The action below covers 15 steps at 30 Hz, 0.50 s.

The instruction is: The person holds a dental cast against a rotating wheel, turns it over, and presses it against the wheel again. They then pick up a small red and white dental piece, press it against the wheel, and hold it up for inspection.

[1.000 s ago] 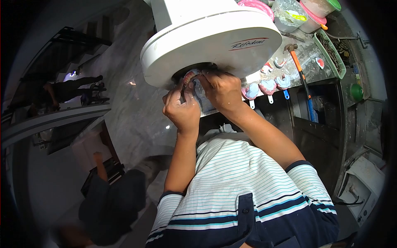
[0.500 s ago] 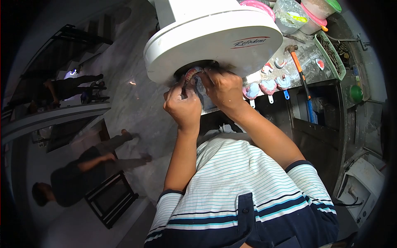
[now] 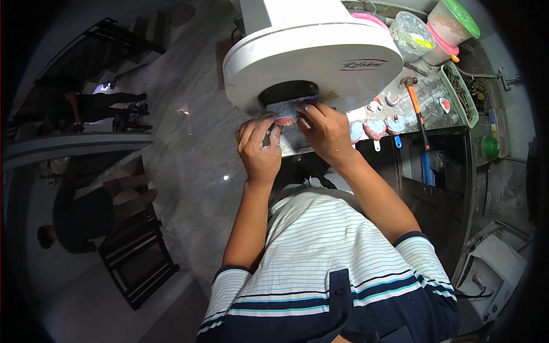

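Observation:
Both hands are at the dark opening of a white, round-fronted machine [image 3: 311, 63] with red and black lettering. Between them is a small dental cast [image 3: 284, 121] with a row of teeth and a pink-red gum band, its grey-blue base toward the opening. My left hand [image 3: 258, 147] grips the cast's left side between thumb and fingers. On the other side, my right hand [image 3: 327, 130] pinches it with bent fingers. The fingertips partly cover the cast. Powdery residue marks the fingers.
Right of the machine lie impression trays with blue and pink material [image 3: 375, 128], small dental pieces [image 3: 393, 99], an orange-handled hammer [image 3: 415, 103] and a green basket [image 3: 457, 94] of small items. Tubs [image 3: 412, 37] stand behind. Two people [image 3: 80, 214] are at the left.
The cast has come down and out from the machine's opening, held by both hands, and now shows its teeth. The view has shifted slightly. The nearer person at the left has moved.

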Tool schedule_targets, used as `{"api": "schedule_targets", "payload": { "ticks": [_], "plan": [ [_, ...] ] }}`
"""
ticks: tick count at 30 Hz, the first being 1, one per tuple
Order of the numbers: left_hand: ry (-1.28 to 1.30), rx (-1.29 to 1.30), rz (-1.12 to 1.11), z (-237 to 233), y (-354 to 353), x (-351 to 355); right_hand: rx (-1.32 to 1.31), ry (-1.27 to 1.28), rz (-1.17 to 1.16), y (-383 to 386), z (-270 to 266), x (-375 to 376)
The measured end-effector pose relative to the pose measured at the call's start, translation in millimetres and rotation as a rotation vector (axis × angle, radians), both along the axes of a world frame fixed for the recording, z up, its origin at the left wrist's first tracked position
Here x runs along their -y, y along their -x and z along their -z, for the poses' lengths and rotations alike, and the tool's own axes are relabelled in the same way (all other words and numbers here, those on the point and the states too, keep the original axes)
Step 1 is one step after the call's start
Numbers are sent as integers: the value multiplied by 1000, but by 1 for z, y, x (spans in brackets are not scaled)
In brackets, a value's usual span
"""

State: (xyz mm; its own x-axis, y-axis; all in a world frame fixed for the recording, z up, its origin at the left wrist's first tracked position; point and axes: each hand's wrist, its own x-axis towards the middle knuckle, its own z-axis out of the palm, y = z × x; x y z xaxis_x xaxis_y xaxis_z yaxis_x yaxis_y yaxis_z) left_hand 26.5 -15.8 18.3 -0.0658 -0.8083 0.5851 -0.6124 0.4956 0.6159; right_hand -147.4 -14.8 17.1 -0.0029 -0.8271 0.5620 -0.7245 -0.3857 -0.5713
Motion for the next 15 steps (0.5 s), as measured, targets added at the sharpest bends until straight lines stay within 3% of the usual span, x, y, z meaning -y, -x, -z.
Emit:
{"api": "schedule_targets", "payload": {
  "ticks": [15],
  "plan": [
    [-13,48,-106,8,3,15,-42,82,-49,-4,5,15]
  ]
}}
